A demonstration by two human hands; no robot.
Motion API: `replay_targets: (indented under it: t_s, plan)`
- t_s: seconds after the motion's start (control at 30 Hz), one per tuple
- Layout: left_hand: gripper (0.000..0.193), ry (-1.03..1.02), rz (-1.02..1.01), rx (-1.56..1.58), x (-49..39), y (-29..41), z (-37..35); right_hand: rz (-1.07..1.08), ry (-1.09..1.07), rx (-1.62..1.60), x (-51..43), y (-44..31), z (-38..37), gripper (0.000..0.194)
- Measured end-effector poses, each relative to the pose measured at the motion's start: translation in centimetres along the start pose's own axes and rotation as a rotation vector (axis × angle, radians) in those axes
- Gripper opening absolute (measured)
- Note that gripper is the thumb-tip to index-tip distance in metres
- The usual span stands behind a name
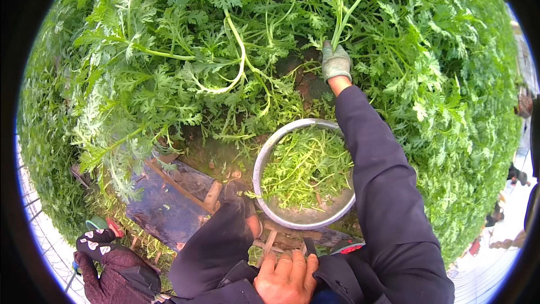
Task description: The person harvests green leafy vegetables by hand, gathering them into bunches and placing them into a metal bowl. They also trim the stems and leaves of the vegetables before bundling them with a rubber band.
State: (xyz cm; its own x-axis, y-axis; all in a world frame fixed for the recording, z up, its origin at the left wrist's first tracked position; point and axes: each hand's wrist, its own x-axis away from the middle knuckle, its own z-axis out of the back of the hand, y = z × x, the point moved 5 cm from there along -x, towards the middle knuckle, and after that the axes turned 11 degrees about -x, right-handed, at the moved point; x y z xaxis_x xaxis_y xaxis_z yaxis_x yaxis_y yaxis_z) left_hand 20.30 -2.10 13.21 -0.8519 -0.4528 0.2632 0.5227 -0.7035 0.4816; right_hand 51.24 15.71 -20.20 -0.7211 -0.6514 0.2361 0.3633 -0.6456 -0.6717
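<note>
My right hand, in a grey-green knit glove, grips the lower stems of leafy greens that look like crown daisy. The stems rise above the fist, among dense growth of the same plant. My bare left hand is low in front of my body with its fingers curled. A dark flat strip, possibly a blade, sticks out beside its fingers; whether the hand holds it is hidden. Between my hands stands a round metal basin, partly filled with cut greens. My right forearm covers part of its right rim.
A dark blue sheet or board with wooden strips lies at left. My bent leg is beside the basin. At lower left another person has a red glove near a green bowl. Long stems lean over the soil.
</note>
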Motion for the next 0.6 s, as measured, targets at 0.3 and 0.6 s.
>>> replay_targets:
  t_s: [0.3,0.6]
  plan:
    - [0.034,0.376,-0.048,-0.157,-1.2,-1.0,4.2,0.151,-0.525,-0.276,20.6,-5.9,11.6,0.026]
    - [0.042,0.552,-0.268,-0.578,-3.8,1.0,4.8,0.252,-0.886,-0.007,33.2,-8.3,20.4,0.036]
